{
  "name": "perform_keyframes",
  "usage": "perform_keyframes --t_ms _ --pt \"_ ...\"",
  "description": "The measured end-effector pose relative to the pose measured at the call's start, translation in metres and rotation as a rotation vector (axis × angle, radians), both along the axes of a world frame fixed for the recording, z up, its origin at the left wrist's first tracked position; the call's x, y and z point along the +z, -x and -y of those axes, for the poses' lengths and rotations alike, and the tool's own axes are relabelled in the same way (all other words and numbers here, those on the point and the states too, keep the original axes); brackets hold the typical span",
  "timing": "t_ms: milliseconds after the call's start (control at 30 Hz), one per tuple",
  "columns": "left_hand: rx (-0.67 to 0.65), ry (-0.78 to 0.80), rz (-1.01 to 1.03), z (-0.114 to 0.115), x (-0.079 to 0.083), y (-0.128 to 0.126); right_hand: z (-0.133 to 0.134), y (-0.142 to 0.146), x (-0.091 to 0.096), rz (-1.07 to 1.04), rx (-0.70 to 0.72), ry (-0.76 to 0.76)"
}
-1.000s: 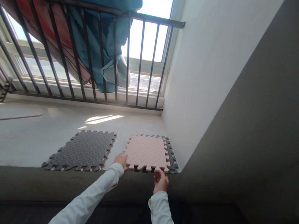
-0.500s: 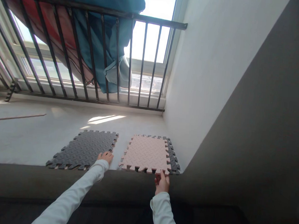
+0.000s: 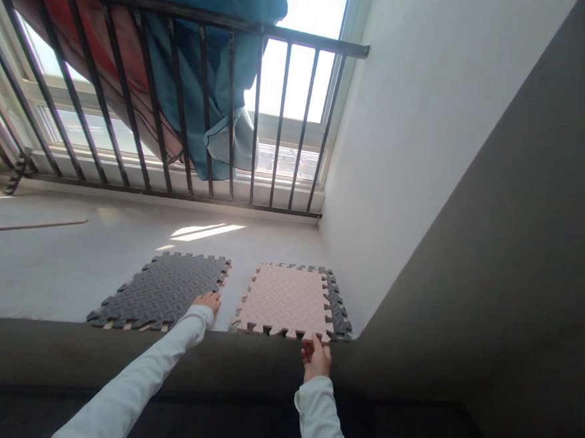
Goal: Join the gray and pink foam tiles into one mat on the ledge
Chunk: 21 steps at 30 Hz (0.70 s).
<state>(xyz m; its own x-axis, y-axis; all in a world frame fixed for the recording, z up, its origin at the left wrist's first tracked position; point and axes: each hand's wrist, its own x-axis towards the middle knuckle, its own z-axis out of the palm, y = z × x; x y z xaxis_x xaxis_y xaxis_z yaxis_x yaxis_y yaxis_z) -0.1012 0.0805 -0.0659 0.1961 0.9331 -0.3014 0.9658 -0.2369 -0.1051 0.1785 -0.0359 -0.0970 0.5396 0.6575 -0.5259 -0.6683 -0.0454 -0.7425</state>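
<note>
On the pale, flat ledge [image 3: 43, 275] we see interlocking tiles in two stacks, set side by side and apart. In the right-hand stack, a square pale-pink foam tile with toothed edges [image 3: 287, 301] lies over a dark grey foam tile [image 3: 339, 307], which shows along its right and far sides. In the left-hand stack, a textured dark grey foam top tile [image 3: 167, 287] covers a pink under-tile [image 3: 226, 278], of which we see only slivers.

Our right hand [image 3: 317, 359] has thumb and fingers drawn together on the pink tile's front edge, near its right corner. Our left hand [image 3: 209, 301] lies half curled at the right edge of the grey top tile; we cannot tell whether it grips.

We judge the tiles light, soft and bendable, little prone to slip thanks to their raised pattern, and hard to break, though a single tooth might tear. A pinch behind the teeth, or both hands on opposite sides, should serve best.

We count two hands, two stacks, two visible layers in each (further layers cannot be ruled out), one thin brown stick [image 3: 34, 226] and one black metal railing [image 3: 315, 39].
</note>
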Motion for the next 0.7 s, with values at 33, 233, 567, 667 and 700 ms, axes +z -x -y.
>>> perform_keyframes --t_ms 33,233,567,667,700 --pt "-0.001 0.005 0.002 -0.001 0.0 0.0 0.0 0.0 -0.001 -0.003 0.0 -0.001" --pt "0.016 0.021 0.009 -0.006 -0.005 0.002 0.0 0.002 0.005 -0.02 -0.028 0.0" --pt "0.194 -0.129 0.119 -0.011 -0.004 0.018 0.004 0.002 0.019 -0.091 -0.051 0.01" --pt "0.535 -0.179 0.154 -0.019 -0.007 0.039 0.004 -0.001 0.024 -0.106 -0.008 -0.018" --pt "0.628 -0.162 0.154 -0.023 -0.007 0.047 0.004 -0.003 0.025 -0.112 0.01 -0.025"
